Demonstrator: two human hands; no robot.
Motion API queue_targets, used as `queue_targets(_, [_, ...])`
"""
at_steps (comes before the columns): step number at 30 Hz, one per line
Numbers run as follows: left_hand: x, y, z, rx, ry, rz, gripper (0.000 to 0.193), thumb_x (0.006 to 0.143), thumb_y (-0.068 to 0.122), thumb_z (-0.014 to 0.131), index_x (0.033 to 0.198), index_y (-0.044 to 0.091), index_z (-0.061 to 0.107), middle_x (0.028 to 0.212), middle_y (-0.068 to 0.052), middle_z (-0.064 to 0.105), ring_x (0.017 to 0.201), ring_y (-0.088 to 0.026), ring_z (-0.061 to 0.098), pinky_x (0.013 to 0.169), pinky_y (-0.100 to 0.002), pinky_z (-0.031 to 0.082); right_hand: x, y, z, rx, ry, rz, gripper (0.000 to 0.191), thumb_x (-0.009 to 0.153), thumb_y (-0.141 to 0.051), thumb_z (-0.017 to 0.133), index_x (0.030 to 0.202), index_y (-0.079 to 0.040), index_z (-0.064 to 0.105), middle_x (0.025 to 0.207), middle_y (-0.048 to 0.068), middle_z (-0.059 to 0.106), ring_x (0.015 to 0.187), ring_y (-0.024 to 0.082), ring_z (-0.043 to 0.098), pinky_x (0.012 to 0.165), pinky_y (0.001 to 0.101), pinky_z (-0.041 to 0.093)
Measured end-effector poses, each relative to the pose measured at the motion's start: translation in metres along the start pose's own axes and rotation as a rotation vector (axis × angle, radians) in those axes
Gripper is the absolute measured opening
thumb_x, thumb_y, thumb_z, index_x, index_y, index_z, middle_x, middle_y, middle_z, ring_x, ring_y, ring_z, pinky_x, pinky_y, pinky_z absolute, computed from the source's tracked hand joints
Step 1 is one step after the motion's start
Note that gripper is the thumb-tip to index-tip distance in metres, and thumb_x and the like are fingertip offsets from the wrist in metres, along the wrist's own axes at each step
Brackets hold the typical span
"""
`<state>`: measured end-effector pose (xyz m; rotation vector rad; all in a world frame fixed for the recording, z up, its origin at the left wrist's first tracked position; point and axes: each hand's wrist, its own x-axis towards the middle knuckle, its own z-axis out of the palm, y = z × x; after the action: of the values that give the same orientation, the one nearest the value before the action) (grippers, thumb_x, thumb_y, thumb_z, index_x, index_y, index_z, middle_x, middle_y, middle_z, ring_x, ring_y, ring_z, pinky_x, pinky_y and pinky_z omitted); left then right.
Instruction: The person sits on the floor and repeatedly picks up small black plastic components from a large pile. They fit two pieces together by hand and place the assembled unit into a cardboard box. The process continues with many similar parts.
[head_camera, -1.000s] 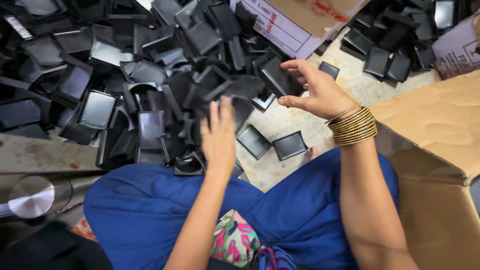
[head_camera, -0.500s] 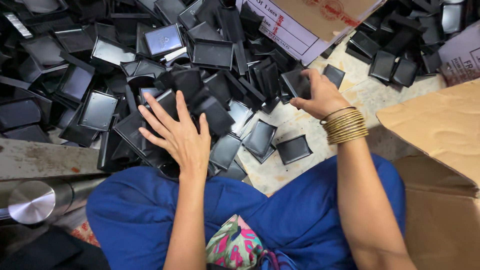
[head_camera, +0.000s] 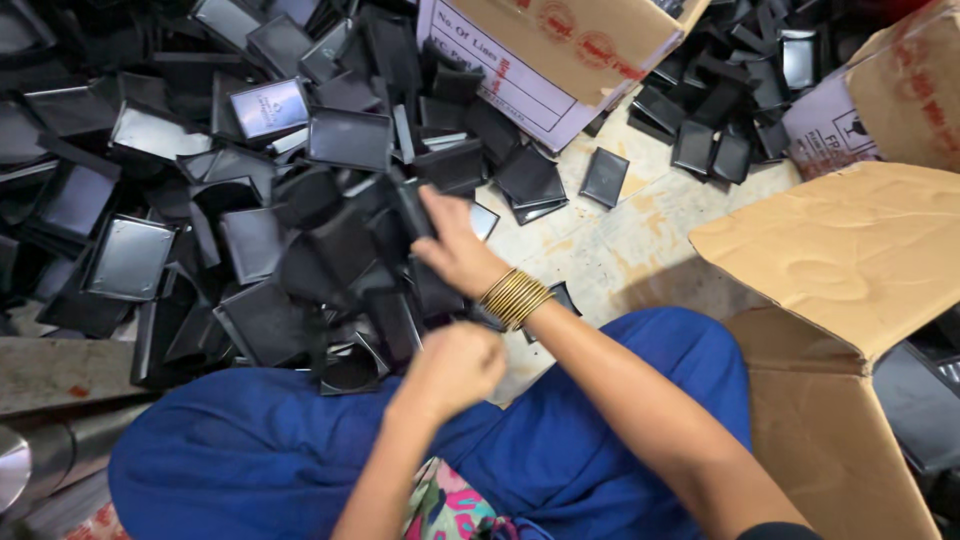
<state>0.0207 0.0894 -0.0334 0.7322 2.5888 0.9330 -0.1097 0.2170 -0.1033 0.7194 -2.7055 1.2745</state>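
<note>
- While the person is sitting on the floor (head_camera: 640, 250) in blue trousers (head_camera: 260, 450), the right hand (head_camera: 455, 245) is reaching into the pile of black trays (head_camera: 250, 230) ahead of the knees.
- Its fingers (head_camera: 432, 205) are closing on one tray (head_camera: 412, 205) standing on edge at the pile's near side; the tray is sitting right at the fingertips, touching them.
- Gold bangles (head_camera: 515, 298) are circling the right wrist.
- The left hand (head_camera: 455, 365) is hovering nearer the body, just below the right wrist, its fingers curled into a fist; I cannot tell whether anything is inside.
- More trays are lying loose on the bare floor just beyond the right hand, one (head_camera: 604, 176) lying flat by itself.
- A printed carton (head_camera: 560, 50) is resting beyond the pile, and an open brown box (head_camera: 850, 270) is standing to the right of the leg.
</note>
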Motion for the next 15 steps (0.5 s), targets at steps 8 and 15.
queue_targets(8, [0.026, -0.011, 0.114, 0.156, 0.008, 0.301, 0.050, 0.094, 0.033, 0.055, 0.141, 0.018, 0.058, 0.148, -0.011, 0.051, 0.140, -0.032, 0.037, 0.115, -0.062, 0.021, 0.014, -0.068, -0.039, 0.153, -0.254, -0.146, 0.084, 0.094, -0.026, 0.072, 0.163, -0.008, 0.027, 0.156, 0.026, 0.040, 0.146, 0.040, 0.042, 0.122, 0.0421, 0.035])
queue_targets(15, [0.040, -0.002, 0.072, 0.422, 0.243, 0.084, 0.077, 0.085, 0.045, 0.067, 0.145, -0.001, 0.052, 0.157, -0.011, 0.041, 0.152, -0.022, 0.024, 0.122, -0.061, 0.014, 0.025, 0.015, -0.135, -0.159, -0.612, 0.117, 0.088, 0.075, -0.038, 0.080, 0.148, -0.006, 0.043, 0.143, 0.024, 0.053, 0.133, 0.035, 0.052, 0.113, 0.0400, 0.041])
